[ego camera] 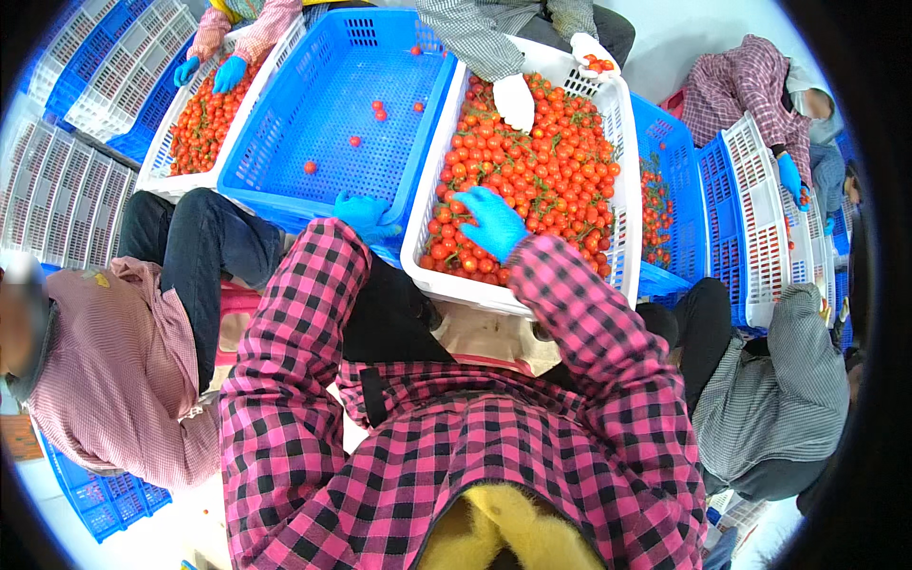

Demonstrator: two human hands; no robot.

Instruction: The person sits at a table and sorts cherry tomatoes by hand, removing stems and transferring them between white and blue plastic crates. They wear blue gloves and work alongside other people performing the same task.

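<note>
My right hand, in a blue glove, lies on the cherry tomatoes near the left side of a white plastic crate; its fingers touch the fruit, and whether it grips any cannot be told. Many tomatoes there have green stems. My left hand, also blue-gloved, rests at the near rim of a blue plastic crate to the left. What its fingers hold, if anything, is hidden. Several loose tomatoes lie scattered on the blue crate's perforated floor.
Across from me, a co-worker's white-gloved hand reaches into the same white crate; their other hand holds tomatoes. Another co-worker's blue gloves are over a white crate at upper left. Stacked crates and seated people flank both sides.
</note>
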